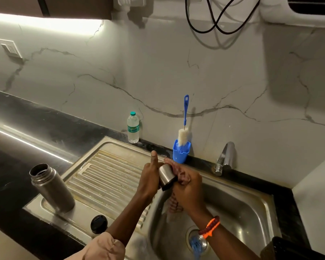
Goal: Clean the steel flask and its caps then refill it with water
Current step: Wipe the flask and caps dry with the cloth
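Left hand (150, 177) gripping steel cap (166, 176), thumb raised, right hand (188, 186) fingers curled round cloth (178, 174)

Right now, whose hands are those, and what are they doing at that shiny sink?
Those hands belong to a person wearing a camera on their head, so the picture looks forward and down, just as they see. The left hand holds a steel cap, thumb sticking up. The right hand grips a reddish cloth against the cap, over the sink. The open steel flask stands on the ribbed draining board, with a black inner cap lying nearby. Along the wall stand a plastic water bottle, a bottle brush in a blue cup, and the tap.
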